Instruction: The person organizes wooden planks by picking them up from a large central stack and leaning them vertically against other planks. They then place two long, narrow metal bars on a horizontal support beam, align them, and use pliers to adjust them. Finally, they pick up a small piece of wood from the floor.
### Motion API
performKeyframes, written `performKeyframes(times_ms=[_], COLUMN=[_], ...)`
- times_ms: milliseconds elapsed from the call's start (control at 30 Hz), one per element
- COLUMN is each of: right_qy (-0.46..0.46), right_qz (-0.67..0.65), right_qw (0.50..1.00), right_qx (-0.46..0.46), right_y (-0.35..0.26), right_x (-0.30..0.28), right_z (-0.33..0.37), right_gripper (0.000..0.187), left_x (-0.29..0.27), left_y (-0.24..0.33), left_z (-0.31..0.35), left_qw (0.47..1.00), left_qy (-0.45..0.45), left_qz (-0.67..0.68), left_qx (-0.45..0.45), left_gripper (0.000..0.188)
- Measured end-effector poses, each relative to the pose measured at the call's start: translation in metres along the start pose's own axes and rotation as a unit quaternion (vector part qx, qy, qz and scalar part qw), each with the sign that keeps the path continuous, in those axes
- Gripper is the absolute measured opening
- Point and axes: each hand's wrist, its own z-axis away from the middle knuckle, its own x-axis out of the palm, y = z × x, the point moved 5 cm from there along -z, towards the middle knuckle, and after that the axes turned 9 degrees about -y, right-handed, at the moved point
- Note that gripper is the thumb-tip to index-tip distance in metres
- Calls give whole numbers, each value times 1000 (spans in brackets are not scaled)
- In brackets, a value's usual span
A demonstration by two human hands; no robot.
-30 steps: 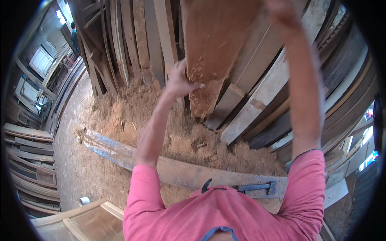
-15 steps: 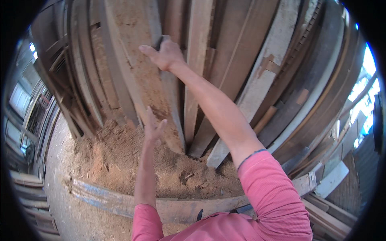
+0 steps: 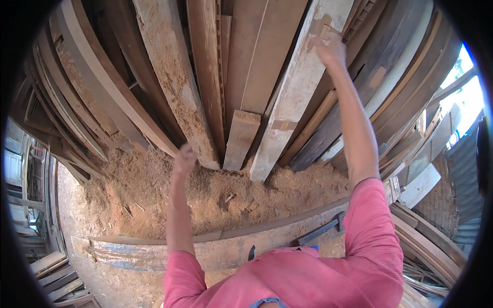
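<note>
My right hand [image 3: 329,50] is raised in front of a pale, whitish plank [image 3: 299,82] with brown patches that leans upright at centre right. Its fingers are curled at the plank's upper part; blur hides whether they grip it. Lower down, my left hand [image 3: 185,158] has its fingers drawn in, with nothing visible in them. That hand is near the foot of a plank dusted with sawdust [image 3: 177,87]. Between the two planks stands a short brown board [image 3: 241,139], leaning on wider boards [image 3: 267,56].
A heap of sawdust [image 3: 149,190] covers the ground at the planks' feet. A long low board [image 3: 215,254] runs across in front of me, with a dark bar-shaped tool [image 3: 321,230] on it. More boards [image 3: 77,77] lean at left, and timber [image 3: 429,241] lies at right.
My right hand has left the sawdust-covered plank's edge and moved right to the pale plank. My left hand's spread fingers have drawn in. The view has shifted.
</note>
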Motion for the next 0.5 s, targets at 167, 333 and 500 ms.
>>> performKeyframes(times_ms=[167, 333, 500], right_qy=[18, -9, 7], right_qz=[-104, -335, -368], right_qw=[993, 940, 929], right_qx=[46, -65, 47], right_y=[81, 95, 105], right_x=[15, 27, 54], right_z=[-43, -76, -85], right_gripper=[106, 86, 91], left_x=[81, 158, 193], left_y=[-123, -129, -246], left_z=[89, 207, 282], left_qw=[963, 960, 915], left_qy=[-176, -174, -200], left_qz=[-170, -137, -148], left_qx=[-112, -170, -317], left_gripper=[24, 36, 57])
